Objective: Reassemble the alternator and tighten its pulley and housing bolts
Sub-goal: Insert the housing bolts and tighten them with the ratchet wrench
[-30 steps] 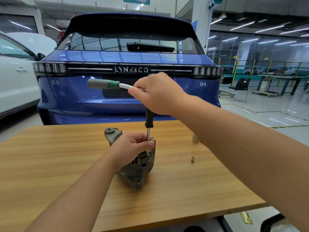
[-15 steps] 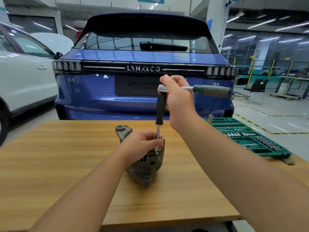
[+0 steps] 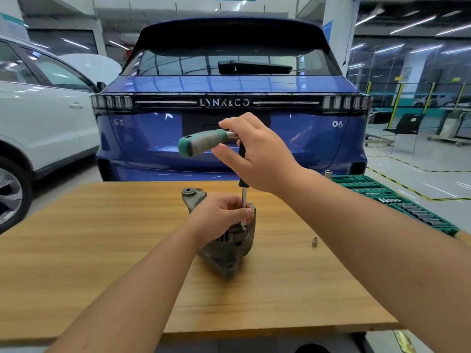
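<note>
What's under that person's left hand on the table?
The left hand grips a grey metal alternator standing on the wooden table. A ratchet extension comes down beside the fingers. The bolt it meets and the alternator's top are covered.

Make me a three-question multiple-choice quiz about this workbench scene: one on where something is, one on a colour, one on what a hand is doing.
1. Where is the socket tray?
A. On the table's right edge
B. On the floor
C. On the blue car

2. What colour is the end of the ratchet handle?
A. Red
B. Green
C. Yellow

3. What is the left hand doing?
A. Hanging free
B. Lifting a socket
C. Gripping the alternator

Answers: 1 A, it lies at the right of the wooden table. 2 B, the tip is green. 3 C, its fingers curl over the alternator's top while the right hand holds the ratchet.
</note>
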Demonstrator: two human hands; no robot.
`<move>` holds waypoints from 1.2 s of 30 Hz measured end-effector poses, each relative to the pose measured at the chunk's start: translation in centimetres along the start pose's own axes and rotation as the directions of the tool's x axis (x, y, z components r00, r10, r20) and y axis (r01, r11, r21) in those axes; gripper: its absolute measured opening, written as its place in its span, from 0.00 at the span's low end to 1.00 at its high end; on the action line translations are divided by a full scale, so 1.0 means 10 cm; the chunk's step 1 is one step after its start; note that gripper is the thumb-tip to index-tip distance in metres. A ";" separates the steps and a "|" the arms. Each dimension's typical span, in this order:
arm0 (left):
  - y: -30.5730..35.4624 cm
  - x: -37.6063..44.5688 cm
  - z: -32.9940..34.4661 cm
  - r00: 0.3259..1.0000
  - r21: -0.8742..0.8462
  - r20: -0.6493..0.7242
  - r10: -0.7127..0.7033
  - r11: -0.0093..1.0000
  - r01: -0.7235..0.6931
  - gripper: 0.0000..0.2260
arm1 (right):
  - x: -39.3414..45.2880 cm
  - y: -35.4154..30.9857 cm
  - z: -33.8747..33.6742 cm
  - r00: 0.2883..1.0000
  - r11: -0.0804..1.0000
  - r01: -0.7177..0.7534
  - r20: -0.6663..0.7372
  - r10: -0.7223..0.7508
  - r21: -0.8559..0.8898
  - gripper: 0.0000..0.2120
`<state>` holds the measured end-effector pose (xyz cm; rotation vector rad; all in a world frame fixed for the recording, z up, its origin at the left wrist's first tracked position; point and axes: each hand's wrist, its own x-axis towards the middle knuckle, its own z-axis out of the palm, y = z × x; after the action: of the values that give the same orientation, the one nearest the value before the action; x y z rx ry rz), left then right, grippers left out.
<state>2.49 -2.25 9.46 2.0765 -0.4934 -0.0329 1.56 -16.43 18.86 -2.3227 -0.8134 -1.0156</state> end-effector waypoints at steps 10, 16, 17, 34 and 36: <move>0.00 0.01 0.00 1.000 -0.006 -0.004 -0.004 1.000 0.004 0.06 | 0.00 -0.03 -0.03 0.995 1.000 0.009 0.096 -0.010 0.013 0.34; -0.04 0.04 0.00 1.000 0.012 0.005 0.021 1.000 -0.021 0.07 | 0.05 -0.10 -0.09 0.997 1.000 0.010 0.074 -0.008 -0.025 0.17; -0.05 0.04 0.00 1.000 0.015 0.007 0.027 1.000 -0.027 0.07 | 0.08 -0.12 -0.11 0.997 0.994 0.009 0.076 -0.001 -0.110 0.16; -0.06 0.06 0.00 0.999 0.012 0.006 -0.035 0.999 0.035 0.04 | 0.20 -0.21 0.00 0.558 -0.045 -0.434 0.308 0.771 0.900 0.05; -0.06 0.06 0.00 0.999 0.012 0.009 -0.038 0.999 0.038 0.03 | 0.09 -0.19 0.09 0.720 0.300 -0.330 0.033 0.694 0.895 0.03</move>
<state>3.27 -2.24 9.11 2.0980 -0.4609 -0.0618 1.21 -14.21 19.32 -1.2463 -0.2070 -0.4818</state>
